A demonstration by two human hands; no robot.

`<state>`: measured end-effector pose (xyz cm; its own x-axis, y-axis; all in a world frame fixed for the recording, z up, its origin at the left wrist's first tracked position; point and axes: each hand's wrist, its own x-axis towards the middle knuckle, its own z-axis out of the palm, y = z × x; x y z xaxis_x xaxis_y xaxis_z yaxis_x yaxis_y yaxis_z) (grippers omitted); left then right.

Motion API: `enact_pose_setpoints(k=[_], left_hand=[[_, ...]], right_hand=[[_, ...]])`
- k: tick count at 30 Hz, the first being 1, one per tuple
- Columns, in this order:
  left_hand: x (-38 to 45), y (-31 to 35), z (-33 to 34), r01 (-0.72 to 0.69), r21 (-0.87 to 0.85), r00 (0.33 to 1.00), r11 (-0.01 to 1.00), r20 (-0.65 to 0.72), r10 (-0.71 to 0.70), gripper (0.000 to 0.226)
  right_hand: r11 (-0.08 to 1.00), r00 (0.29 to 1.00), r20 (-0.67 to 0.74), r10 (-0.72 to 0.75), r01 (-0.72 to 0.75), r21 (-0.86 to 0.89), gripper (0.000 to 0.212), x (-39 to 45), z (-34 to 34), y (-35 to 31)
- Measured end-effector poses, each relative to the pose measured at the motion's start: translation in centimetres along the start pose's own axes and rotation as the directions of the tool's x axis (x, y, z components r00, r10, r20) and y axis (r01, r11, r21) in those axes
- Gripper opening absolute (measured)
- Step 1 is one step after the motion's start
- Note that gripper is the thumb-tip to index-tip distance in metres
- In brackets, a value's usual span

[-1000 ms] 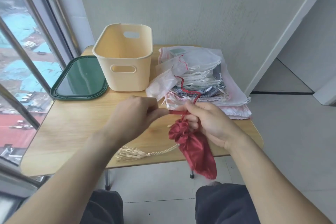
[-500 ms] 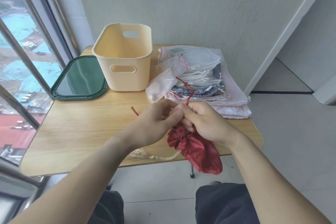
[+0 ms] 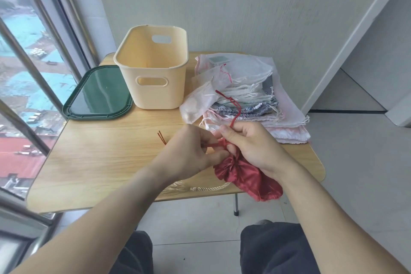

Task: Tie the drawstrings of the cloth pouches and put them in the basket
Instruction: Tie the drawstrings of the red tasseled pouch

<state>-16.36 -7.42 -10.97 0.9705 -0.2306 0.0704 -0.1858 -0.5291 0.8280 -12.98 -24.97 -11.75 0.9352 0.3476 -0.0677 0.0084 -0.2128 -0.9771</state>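
Head view. Your left hand [image 3: 189,153] and your right hand [image 3: 249,147] met above the near middle of the wooden table [image 3: 100,153], both working the red drawstring [image 3: 235,111] of the red cloth pouch [image 3: 246,178]. Your left hand's fingers were curled, pinching a length of the cord just beside the gathered neck of the pouch. Your right hand's fingers were likewise curled round the cord at the neck, with one strand rising from the top of that fist and arching back over the stack behind it. Two short red cord ends [image 3: 161,137] showed just left of your left hand, lying above the tabletop. The pouch hung from the neck, its body slanting down and to the right past the near table edge, under your right wrist. A cream tassel with a twisted cord [image 3: 200,188] lay at the near edge of the table, partly hidden by your left forearm.

The cream plastic basket [image 3: 155,87] stood upright at the far middle of the table; no pouch showed inside it. Just right of it lay the stack of untied pouches [image 3: 251,95], white, pale pink and patterned, with loose strings trailing. A dark green tray [image 3: 97,93] lay just left of the basket, beside the window [image 3: 26,69].
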Motion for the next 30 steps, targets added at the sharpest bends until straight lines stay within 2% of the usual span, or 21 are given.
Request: enact_pose_setpoints(k=[4, 6, 9, 12, 14, 18, 22, 25, 28, 30], left_hand=[[-0.2, 0.5, 0.4, -0.010, -0.043, 1.000, 0.999, 0.014, 0.011, 0.008], [-0.1, 0.5, 0.6, 0.025, -0.092, 0.999, 0.995, 0.045, -0.021, 0.006], [0.1, 0.0, 0.7, 0.070, -0.137, 0.993, 0.988, 0.105, -0.055, 0.018], [0.0, 0.0, 0.8, 0.108, -0.140, 0.986, 0.984, 0.142, -0.088, 0.018], [0.0, -0.1, 0.9, 0.128, -0.076, 0.988, 0.989, 0.101, -0.120, 0.026], [0.4, -0.6, 1.4, 0.131, 0.054, 0.989, 0.990, -0.078, -0.127, 0.039], [0.1, -0.9, 1.3, 0.061, 0.270, 0.983, 0.961, -0.185, -0.010, 0.019], [0.0, -0.7, 1.5, -0.025, 0.347, 0.965, 0.937, -0.237, 0.113, 0.018], [0.0, -0.4, 1.8, -0.188, 0.432, 0.902, 0.882, -0.279, 0.329, 0.013], [0.0, -0.6, 1.9, -0.288, 0.474, 0.860, 0.832, -0.254, 0.443, 0.016]], right_hand=[[1.000, 1.000, 0.013, 0.024, -0.023, -0.017, 0.026, 0.0, -0.2, 0.2], [0.999, 0.999, 0.024, 0.023, -0.022, -0.029, 0.028, 0.0, -0.4, 0.2], [0.998, 0.999, 0.044, -0.007, 0.010, -0.060, 0.029, -0.3, -0.6, 0.0], [0.996, 0.998, 0.066, -0.016, 0.021, -0.082, 0.030, -0.5, -0.7, -0.2], [0.996, 0.997, 0.071, -0.002, 0.008, -0.084, 0.029, -0.6, -0.8, -0.1], [0.997, 0.997, 0.063, 0.039, -0.035, -0.069, 0.034, -0.6, -0.7, 0.1], [0.997, 0.996, 0.029, 0.079, -0.080, 0.009, 0.030, -0.3, -0.4, 0.2], [0.994, 0.995, -0.018, 0.096, -0.094, 0.059, 0.030, 0.0, -0.4, 0.4], [0.991, 0.992, -0.033, 0.122, -0.120, 0.065, 0.041, 0.1, -0.5, 0.6], [0.992, 0.992, -0.036, 0.124, -0.123, 0.021, 0.043, 0.1, -0.7, 0.5]])
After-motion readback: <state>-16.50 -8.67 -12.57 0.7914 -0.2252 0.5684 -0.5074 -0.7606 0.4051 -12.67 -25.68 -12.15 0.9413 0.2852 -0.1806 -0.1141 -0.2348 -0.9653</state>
